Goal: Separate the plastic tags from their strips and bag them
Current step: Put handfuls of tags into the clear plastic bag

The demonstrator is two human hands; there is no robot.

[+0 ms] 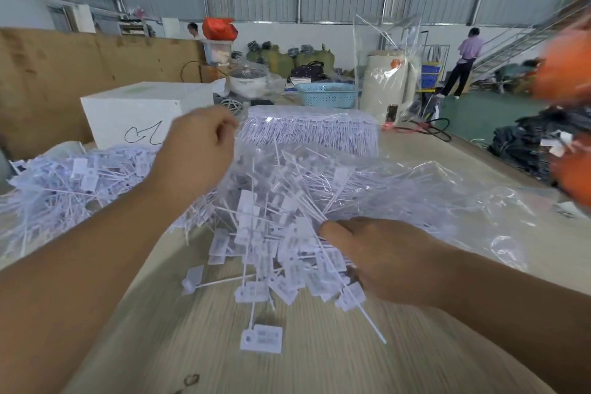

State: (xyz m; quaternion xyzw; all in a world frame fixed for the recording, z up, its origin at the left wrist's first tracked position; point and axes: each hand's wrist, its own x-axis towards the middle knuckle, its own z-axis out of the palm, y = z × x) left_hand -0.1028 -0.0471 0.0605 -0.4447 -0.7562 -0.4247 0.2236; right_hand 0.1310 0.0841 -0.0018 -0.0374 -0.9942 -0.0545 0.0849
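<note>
Head view: the left hand [198, 150] pinches the upper edge of a clear plastic bag [415, 189], fingers curled, at 11 o'clock. The right hand [380, 256] at 4 o'clock grips a bunch of white plastic tags with thin stems [281, 233], spilling at the bag mouth onto the pale wooden table [319, 361].

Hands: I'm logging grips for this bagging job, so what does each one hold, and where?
Left hand pinches the clear bag at its upper mouth edge. Right hand grips a bunch of tags by their thin stems.
</note>
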